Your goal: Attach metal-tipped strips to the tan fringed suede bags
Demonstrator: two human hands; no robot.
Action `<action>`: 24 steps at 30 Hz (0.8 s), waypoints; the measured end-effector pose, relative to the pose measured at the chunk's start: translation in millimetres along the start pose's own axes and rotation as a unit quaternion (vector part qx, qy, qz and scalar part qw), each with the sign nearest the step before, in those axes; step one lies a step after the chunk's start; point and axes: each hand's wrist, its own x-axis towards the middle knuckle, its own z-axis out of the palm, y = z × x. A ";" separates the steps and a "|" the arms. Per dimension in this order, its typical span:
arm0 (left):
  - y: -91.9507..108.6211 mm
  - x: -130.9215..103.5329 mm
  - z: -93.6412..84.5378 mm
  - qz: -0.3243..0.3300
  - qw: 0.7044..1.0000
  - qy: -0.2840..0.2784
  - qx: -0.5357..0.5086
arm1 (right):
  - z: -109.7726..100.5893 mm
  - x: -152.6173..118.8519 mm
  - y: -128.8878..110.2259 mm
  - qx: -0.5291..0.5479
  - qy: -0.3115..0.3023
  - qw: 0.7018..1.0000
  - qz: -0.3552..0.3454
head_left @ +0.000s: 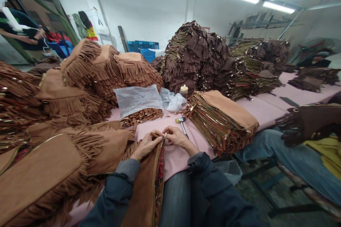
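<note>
A tan suede-look fringed bag lies across my lap, its gold zipper edge open on a red patterned lining. My left hand is closed on the bag's top end, by the end of the zipper. At the same spot the fingers of my right hand pinch a small pale or shiny piece, too small to make out. Both hands' fingertips nearly meet there. Just beyond them on the pink tabletop lies a small hammer with a yellow-and-black head.
A neat stack of tan bags stands to the right, with loose tan fringed bags heaped left. Behind are brown strips under a clear plastic bag, a small capped bottle and dark brown bag piles. A person's jeans-clad leg is at right.
</note>
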 end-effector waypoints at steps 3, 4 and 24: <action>2.6 5.3 14.5 0.011 0.990 0.000 0.143 | -4.0 -6.5 12.7 -0.162 0.106 0.981 -0.008; 4.0 5.2 21.5 0.018 0.979 0.010 0.204 | -4.5 -8.5 16.9 -0.210 0.131 0.969 -0.007; 17.2 -21.7 54.0 0.142 0.856 0.007 0.496 | -18.2 -21.2 4.9 -0.387 0.044 0.919 0.056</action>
